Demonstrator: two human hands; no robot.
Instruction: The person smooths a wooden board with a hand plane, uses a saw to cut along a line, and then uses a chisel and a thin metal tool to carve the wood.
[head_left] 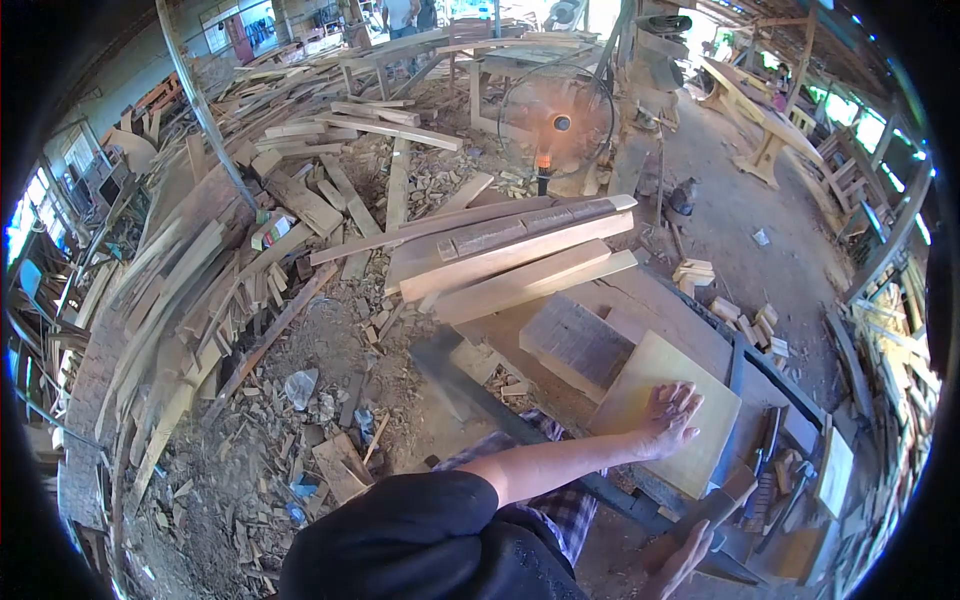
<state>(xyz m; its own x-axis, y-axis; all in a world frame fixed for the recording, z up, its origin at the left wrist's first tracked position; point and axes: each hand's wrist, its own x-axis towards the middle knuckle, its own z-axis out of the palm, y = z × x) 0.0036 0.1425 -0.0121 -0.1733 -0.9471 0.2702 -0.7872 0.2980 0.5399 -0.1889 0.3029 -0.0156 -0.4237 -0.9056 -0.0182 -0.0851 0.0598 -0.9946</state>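
Note:
My left hand (668, 418) lies palm down with its fingers spread on a pale square board (705, 428). The board leans against or rests partly on a dark wooden block (577, 345) on the workbench. Lower down, my right hand (680, 562) is beside a wooden piece (735, 488) near the board's lower corner. Its fingers are stretched out, and whether they touch that piece I cannot tell. Long planks (520, 245) lie across the far part of the bench.
Hand tools (785, 500) lie right of the board. A round fan (558, 125) stands beyond the planks. Small wood blocks (735, 310) sit past the bench's right edge. Scrap wood (330, 450) covers the floor at left. A person (400, 18) stands far back.

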